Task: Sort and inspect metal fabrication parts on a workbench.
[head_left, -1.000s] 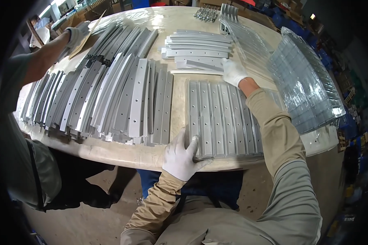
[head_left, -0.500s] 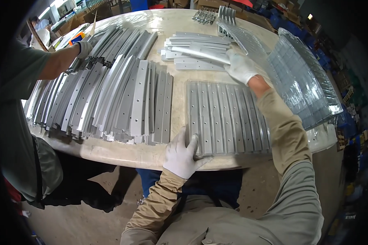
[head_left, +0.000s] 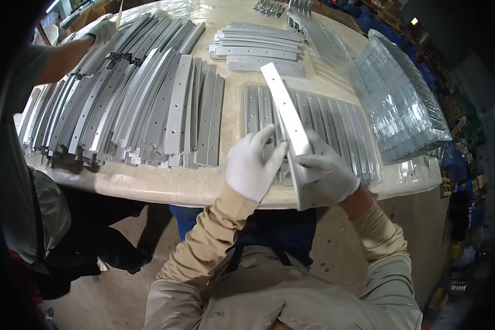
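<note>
In my gloved right hand (head_left: 327,168) is a silver metal strip (head_left: 285,104) with small holes along it, tilted with its far end up to the left. Its lower part shows a folded, angle-like edge. Close against the strip's left side is my gloved left hand (head_left: 254,165), thumb and fingers apart; whether a fingertip touches it I cannot tell. Beneath both hands lies a clear plastic tray (head_left: 375,159) with long slots, several holding similar strips. A smaller stack of strips (head_left: 258,50) lies beyond the tray.
A large heap of metal strips (head_left: 176,110) covers the table's left side. A co-worker's gloved hand (head_left: 102,32) is at its far end. Wrapped, stacked plastic trays (head_left: 404,99) stand at the right. Small metal parts (head_left: 269,7) lie at the back.
My right hand has brought a strip from the far stack back over the tray, raising it upright. My left hand has left the tray's near corner and come up beside the strip.
</note>
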Demonstrator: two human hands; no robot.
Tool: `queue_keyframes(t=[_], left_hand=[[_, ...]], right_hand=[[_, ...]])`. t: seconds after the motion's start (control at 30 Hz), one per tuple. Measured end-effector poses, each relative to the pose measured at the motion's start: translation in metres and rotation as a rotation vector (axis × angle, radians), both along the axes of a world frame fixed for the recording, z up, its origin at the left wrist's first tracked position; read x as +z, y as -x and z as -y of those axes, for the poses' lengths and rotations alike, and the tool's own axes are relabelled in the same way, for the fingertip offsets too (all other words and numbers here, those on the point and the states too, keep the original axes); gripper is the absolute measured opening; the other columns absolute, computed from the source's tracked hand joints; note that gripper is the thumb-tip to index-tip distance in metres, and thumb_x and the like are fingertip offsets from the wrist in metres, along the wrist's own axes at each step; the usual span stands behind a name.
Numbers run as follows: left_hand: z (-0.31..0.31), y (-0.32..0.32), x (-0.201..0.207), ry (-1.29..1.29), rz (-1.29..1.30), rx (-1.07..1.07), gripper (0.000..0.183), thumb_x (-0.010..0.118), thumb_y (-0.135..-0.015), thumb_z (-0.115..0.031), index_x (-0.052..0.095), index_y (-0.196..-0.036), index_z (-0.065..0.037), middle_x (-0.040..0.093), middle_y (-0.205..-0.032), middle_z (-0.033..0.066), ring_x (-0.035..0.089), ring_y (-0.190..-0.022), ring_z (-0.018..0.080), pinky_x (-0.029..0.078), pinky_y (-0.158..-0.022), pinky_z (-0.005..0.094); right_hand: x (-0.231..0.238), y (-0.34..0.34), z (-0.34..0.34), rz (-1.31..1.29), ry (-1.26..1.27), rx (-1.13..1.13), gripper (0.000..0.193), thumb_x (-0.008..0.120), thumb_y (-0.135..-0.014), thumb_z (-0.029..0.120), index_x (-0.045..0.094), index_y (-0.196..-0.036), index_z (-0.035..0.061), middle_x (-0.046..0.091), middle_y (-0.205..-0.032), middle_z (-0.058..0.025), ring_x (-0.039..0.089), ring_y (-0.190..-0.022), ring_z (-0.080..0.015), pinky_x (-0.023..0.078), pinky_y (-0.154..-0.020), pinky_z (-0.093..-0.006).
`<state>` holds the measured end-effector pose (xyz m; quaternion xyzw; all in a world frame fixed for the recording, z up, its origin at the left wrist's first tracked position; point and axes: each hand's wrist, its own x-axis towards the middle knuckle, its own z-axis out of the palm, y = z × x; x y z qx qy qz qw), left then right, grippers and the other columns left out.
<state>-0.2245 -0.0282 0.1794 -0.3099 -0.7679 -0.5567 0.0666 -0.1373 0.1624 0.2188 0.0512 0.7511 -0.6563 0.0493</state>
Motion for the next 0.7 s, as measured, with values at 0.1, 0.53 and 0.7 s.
queue_keyframes(t=[0.1,0.53,0.7], left_hand=[[-0.016,0.003,0.019,-0.126,0.489,-0.098,0.051,0.075,-0.092,-0.036,0.066,-0.118,0.007,0.072,-0.091,0.0139,0.07,-0.085,0.0201,0.056,-0.076,0.0309],[-0.002,0.065,0.015,0.095,0.812,-0.175,0.042,0.066,-0.097,-0.032,0.069,-0.107,0.009,0.07,-0.079,0.0127,0.066,-0.063,0.0121,0.052,-0.053,0.0281],[-0.004,0.077,-0.008,0.166,0.683,-0.095,0.042,0.061,-0.098,-0.028,0.067,-0.11,0.011,0.073,-0.083,0.0221,0.073,-0.08,0.0289,0.058,-0.072,0.0364]], right_hand=[[-0.004,0.002,0.025,-0.571,-0.611,0.107,0.022,0.061,-0.094,0.002,0.067,-0.111,-0.01,0.054,-0.133,-0.0258,0.056,-0.127,-0.0351,0.05,-0.106,-0.0384],[-0.006,0.009,0.037,-0.48,-0.421,0.021,0.038,0.055,-0.095,-0.004,0.054,-0.132,-0.0158,0.061,-0.13,-0.0241,0.066,-0.11,-0.026,0.055,-0.088,-0.033],[0.0,0.032,0.02,0.008,-0.063,-0.124,0.048,0.061,-0.093,-0.001,0.052,-0.139,-0.01,0.064,-0.121,-0.0141,0.062,-0.087,-0.011,0.052,-0.07,-0.0237]])
